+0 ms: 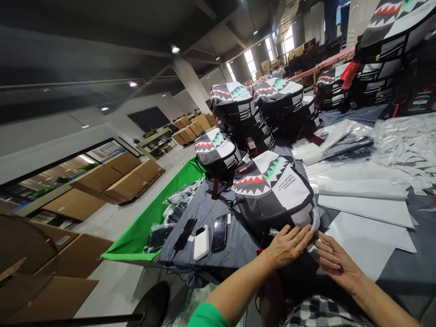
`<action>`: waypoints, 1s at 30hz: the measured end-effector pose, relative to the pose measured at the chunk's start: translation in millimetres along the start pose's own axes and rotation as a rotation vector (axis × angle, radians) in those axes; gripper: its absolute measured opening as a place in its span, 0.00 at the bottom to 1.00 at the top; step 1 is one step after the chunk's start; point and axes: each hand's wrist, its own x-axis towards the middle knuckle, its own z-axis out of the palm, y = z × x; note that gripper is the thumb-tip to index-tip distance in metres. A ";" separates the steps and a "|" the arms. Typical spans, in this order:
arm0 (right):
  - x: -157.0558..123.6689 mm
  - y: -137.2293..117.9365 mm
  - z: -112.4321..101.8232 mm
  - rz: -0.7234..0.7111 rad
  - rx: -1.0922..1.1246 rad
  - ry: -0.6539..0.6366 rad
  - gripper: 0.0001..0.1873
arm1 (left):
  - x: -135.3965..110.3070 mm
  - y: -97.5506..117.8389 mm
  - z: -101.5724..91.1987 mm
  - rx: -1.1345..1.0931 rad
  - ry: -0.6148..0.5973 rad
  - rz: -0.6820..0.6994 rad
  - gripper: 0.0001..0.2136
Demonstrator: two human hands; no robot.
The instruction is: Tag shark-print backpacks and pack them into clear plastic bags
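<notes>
A backpack (269, 195) in black, grey and white, with a red and green shark-tooth pattern, lies in front of me on the dark cloth-covered table. At its near right edge a strip of clear plastic wrap (316, 218) loops up. My left hand (291, 245) rests along the backpack's lower edge, its fingers together and their tips at the wrap. Just to the right, my right hand (335, 261) has its fingers curled, with thumb and forefinger pinched at the wrap's lower end. What lies under the fingertips is partly hidden.
Similar backpacks (235, 109) are stacked behind. White sheets (364, 236) and clear plastic bags (405, 145) cover the right side. Left of the backpack lie a white power bank (201, 242) and two dark phones (219, 232). A green-lined bin (136, 236) adjoins the table; cardboard boxes (116, 177) stand beyond.
</notes>
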 end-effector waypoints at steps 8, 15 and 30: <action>22.3 -36.2 -0.6 -0.578 -1.044 0.486 0.33 | -50.8 -45.7 -22.2 0.039 -0.055 -0.085 0.13; 56.5 -61.8 14.9 -0.288 -1.093 0.391 0.24 | -21.3 -70.4 -39.9 -0.020 -0.268 0.155 0.08; 7.2 -92.9 115.4 -0.541 -1.200 0.285 0.19 | -16.3 -5.9 -10.2 0.120 0.239 -0.500 0.11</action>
